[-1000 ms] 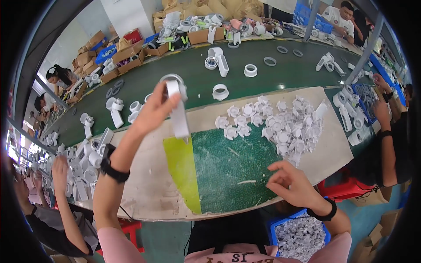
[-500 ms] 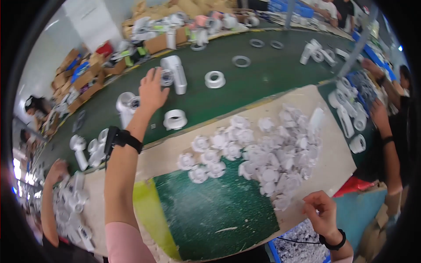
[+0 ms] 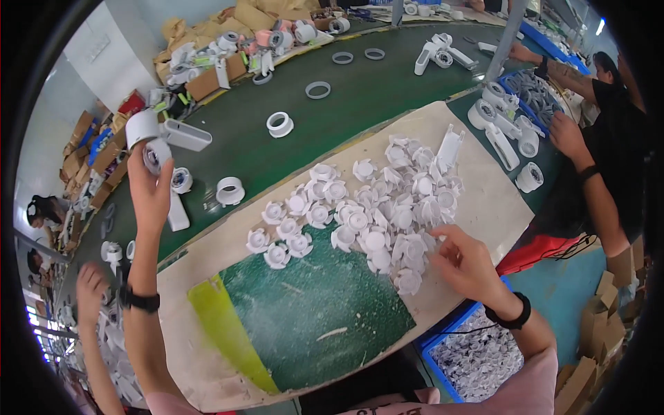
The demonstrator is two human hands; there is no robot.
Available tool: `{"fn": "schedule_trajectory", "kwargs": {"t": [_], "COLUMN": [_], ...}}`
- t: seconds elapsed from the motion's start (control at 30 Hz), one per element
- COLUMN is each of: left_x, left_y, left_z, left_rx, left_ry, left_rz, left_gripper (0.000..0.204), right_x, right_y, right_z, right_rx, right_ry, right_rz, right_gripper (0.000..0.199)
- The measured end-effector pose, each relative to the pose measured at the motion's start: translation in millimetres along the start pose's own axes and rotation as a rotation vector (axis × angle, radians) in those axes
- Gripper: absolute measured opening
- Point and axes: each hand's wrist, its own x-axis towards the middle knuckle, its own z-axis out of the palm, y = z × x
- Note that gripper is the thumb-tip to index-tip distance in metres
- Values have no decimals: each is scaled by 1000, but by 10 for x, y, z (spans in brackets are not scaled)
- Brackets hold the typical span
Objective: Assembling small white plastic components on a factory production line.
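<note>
White round housing (image 3: pixel 142 129), long handle (image 3: pixel 187 135) pointing right, in left hand (image 3: pixel 149 192), white bladed wheels (image 3: pixel 375 240), loosely heaped on worktop (image 3: pixel 494 207)

Passable low over green mat (image 3: pixel 311 311), barring two white scraps (image 3: pixel 332 334). Blocked beyond it by heaped white bladed wheels (image 3: pixel 403 216); crossable there only from above. Open on bare beige worktop (image 3: pixel 487 187) right of heap, narrowed at near end by right hand (image 3: pixel 470 266). Across conveyor (image 3: pixel 387 79), free between white collar (image 3: pixel 283 131) and grey ring (image 3: pixel 319 96); obstructed left by left hand (image 3: pixel 149 197) and white fan unit (image 3: pixel 142 129), right by white fan bodies (image 3: pixel 501 146) and metal post (image 3: pixel 507 41).
</note>
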Motion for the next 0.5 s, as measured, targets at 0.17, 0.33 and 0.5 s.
{"fn": "schedule_trajectory", "kwargs": {"t": [0.17,0.33,0.5], "left_x": [-500,-1250,-1682], "left_y": [1124,1624,1721], "left_z": [-976,-1217,-750], "left_rx": [-607,-863,-1032], "left_ry": [-234,-535,-630], "left_rz": [-807,-1082,-1091], "left_gripper": [38,49,45], "right_x": [66,122,228], "right_y": [149,227,118], "right_z": [80,107,-25], "right_rx": [-322,-420,-341], "right_ry": [80,-35,-252], "right_rz": [-269,-290,-228], "right_gripper": [27,39,43]}}
